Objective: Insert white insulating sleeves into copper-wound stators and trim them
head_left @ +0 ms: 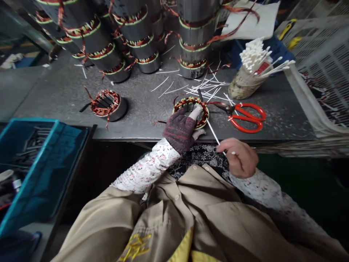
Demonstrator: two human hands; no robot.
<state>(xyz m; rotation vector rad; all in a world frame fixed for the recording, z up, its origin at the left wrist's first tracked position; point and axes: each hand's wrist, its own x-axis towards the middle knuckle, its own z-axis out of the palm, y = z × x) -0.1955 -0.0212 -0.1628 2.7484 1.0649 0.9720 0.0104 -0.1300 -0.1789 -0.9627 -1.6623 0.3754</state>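
We have our gloved left hand (181,131) curled over the near side of a wire ring (205,115), which sits near the front edge of the worktop (144,120); a finger reaches across its opening while the thumb lies low outside, so we grip its wall. Our bare right hand (241,157) is closed, pinching a white stick (213,132) between thumb and fingers, and the stick slants up to the ring's right rim; whether it touches, we cannot tell. Just right of the ring lie scissors (249,117) with red handles, and behind it loose sticks (209,87) are scattered. Farther right, a cup (241,84) stands packed with more sticks. To our left we see a second ring (119,110) lying well apart, and behind, dark cylinders (194,68) rise in stacks with copper wires sticking out.
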